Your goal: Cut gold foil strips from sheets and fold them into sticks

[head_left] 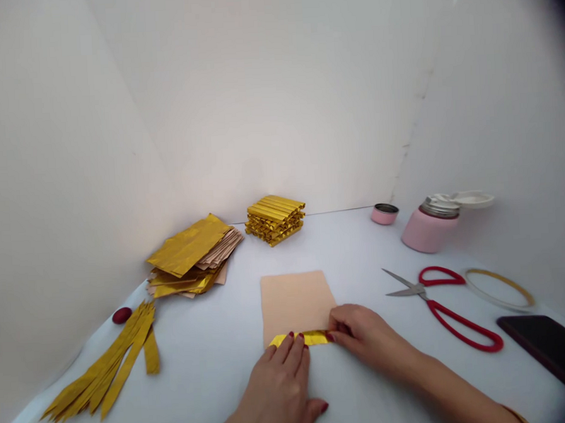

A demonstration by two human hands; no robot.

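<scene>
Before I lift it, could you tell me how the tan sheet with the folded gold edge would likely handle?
The tan sheet with the folded gold edge lies flat and thin, so probably floppy and light. Its shiny gold foil face may be slippery.

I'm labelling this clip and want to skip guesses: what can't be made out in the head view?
- Folded gold edge of the paper sheet: its ends lie under the left hand and right hand.
- Dark flat object: cut off by the right edge and the dark corner of the view.
- Pink jar: contents hidden by its wall.
- Small red object: too small to identify.
</scene>
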